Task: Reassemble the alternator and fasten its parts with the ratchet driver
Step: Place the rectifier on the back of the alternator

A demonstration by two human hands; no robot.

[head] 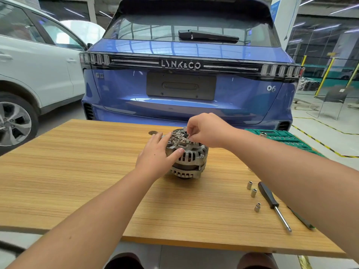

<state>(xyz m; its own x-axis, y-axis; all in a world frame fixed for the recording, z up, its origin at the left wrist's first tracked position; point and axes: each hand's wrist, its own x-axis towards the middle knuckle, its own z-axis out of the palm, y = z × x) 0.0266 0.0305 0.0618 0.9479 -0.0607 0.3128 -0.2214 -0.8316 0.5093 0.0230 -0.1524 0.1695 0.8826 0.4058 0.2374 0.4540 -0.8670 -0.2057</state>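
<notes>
The desk carries everything, a wood-grain board with a blue car and a white car parked beyond its far edge. Near its middle, slightly to the far side, sits the alternator, standing on one end so that its open face with the exposed inner parts looks up, which I judge is what lets small pieces be dropped in from above.

The left hand lies against the left side of the housing, fingers straight and spread, thumb pressed on the ribbed wall; this looks like bracing, to keep the round body from rolling or twisting while the other hand works. The right hand reaches over the top from the right, its grip pressed together in a pinch on a small dark part at the upper face, apparently seating or turning it by finger; what the part is I cannot tell.

At the far right a green socket tray lies partly behind the right forearm. On the near right rests the ratchet driver, black handle away, shaft pointing near, untouched, so fastening has likely not begun. Just left of it stand three small sockets, laid within easy reach of the right hand
</notes>
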